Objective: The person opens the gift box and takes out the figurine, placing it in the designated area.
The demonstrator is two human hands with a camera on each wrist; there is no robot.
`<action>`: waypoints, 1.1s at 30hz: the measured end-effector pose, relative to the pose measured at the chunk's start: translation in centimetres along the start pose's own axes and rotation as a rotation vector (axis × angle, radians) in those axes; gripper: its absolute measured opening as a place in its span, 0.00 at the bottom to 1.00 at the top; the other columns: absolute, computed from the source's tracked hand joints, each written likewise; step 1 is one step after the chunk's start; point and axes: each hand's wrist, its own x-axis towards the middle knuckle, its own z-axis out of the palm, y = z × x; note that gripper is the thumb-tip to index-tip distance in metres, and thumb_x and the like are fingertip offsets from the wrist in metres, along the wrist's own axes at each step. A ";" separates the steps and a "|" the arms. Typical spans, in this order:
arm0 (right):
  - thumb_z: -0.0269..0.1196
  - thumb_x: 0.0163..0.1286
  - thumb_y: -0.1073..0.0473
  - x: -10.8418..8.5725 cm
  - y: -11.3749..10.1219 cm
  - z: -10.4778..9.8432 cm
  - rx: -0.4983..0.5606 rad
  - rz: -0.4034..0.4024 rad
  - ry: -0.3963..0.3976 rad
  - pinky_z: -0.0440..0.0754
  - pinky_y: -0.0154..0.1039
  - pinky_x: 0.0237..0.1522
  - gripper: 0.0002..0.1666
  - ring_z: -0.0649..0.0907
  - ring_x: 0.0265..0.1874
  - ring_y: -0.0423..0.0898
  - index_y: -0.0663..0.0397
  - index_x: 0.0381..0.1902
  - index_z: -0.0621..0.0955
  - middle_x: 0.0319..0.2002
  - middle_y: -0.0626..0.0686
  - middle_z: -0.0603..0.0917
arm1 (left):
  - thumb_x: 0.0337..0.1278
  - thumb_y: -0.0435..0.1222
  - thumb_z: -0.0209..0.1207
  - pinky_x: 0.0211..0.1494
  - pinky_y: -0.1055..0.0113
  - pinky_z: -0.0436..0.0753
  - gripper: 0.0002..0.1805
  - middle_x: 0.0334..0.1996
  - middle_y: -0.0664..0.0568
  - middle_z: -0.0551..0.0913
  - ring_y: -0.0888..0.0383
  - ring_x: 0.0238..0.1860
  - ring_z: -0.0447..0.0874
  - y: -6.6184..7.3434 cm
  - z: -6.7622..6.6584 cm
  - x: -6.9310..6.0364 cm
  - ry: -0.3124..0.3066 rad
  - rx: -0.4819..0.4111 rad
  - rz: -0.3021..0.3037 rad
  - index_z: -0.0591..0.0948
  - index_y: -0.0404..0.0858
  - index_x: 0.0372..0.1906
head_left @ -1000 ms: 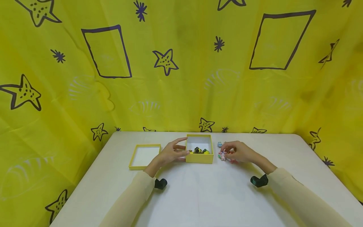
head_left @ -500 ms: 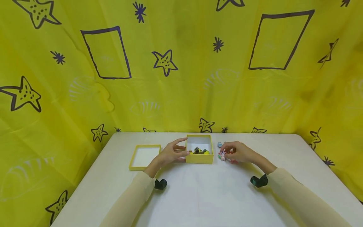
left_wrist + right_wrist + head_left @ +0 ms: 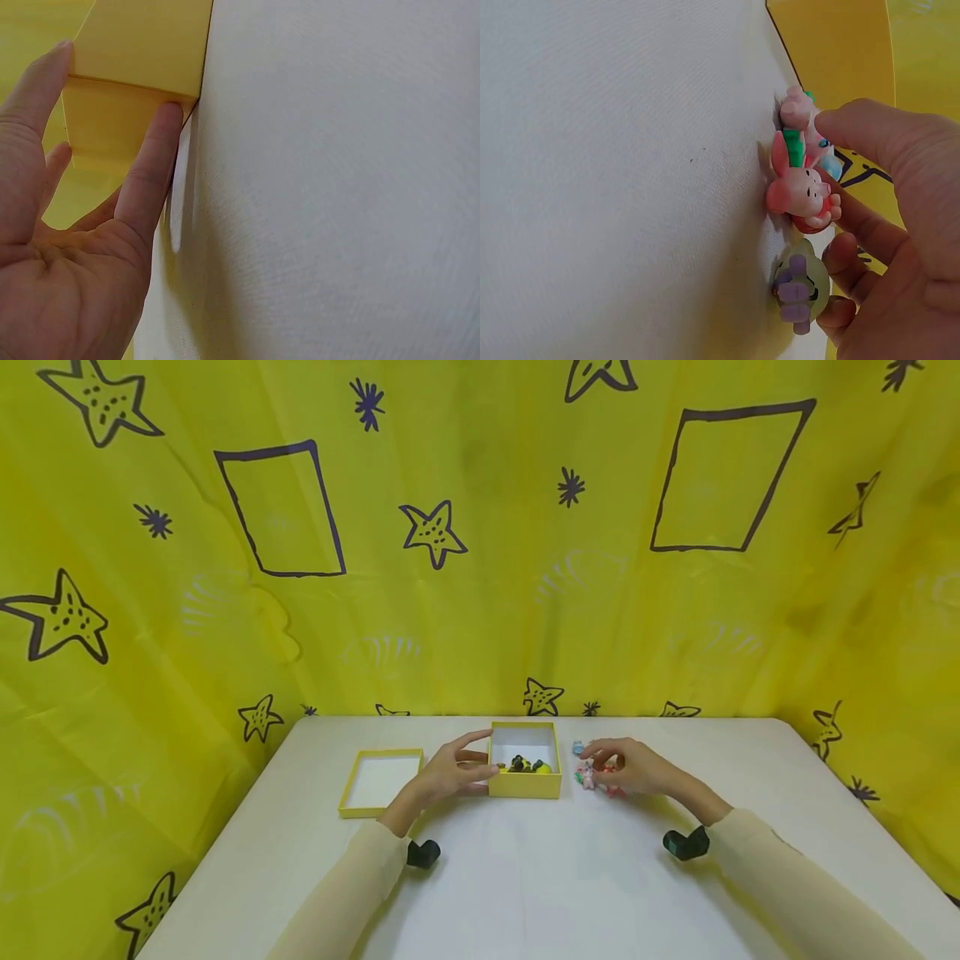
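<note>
Your right fingers (image 3: 870,225) at pink figure (image 3: 798,111), pinch unclear; crowding could jostle pig figure (image 3: 802,191). Left fingers (image 3: 150,172), apart, could shove box (image 3: 525,786).

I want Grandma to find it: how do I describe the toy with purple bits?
On the white table, right of the yellow box, find the right hand. In the right wrist view, the pale toy is the lowest of those beside it. The pink toy just above has red; only this one shows purple.
</note>
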 end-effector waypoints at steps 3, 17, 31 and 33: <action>0.71 0.68 0.60 0.0 -0.1 -0.2 -0.005 0.008 0.005 0.78 0.34 0.28 0.21 0.77 0.28 0.47 0.56 0.58 0.83 0.44 0.56 0.87 | 0.62 0.38 0.71 0.53 0.56 0.88 0.43 0.66 0.33 0.73 0.45 0.56 0.84 0.0 0.0 0.0 -0.003 -0.011 0.005 0.64 0.50 0.79; 0.70 0.69 0.61 -0.2 -0.2 -0.9 -0.001 -0.021 -0.002 0.76 0.33 0.27 0.22 0.77 0.28 0.49 0.58 0.59 0.81 0.45 0.59 0.87 | 0.62 0.38 0.71 0.53 0.56 0.88 0.43 0.67 0.33 0.73 0.44 0.58 0.83 0.2 -0.1 -0.1 -0.009 -0.003 0.012 0.64 0.49 0.80; 0.69 0.70 0.61 -0.2 -0.6 -1.4 -0.013 -0.026 -0.016 0.75 0.34 0.26 0.22 0.76 0.26 0.47 0.58 0.59 0.80 0.45 0.57 0.88 | 0.62 0.40 0.72 0.53 0.57 0.88 0.44 0.66 0.35 0.74 0.43 0.59 0.82 0.1 -0.1 0.0 -0.006 0.010 0.013 0.64 0.49 0.80; 0.69 0.70 0.60 -0.3 -0.8 -1.6 -0.021 -0.034 -0.020 0.75 0.35 0.26 0.22 0.76 0.26 0.47 0.58 0.60 0.80 0.45 0.57 0.87 | 0.62 0.39 0.72 0.53 0.57 0.88 0.43 0.66 0.34 0.74 0.44 0.59 0.82 0.1 -0.1 -0.1 -0.004 0.015 0.018 0.64 0.48 0.80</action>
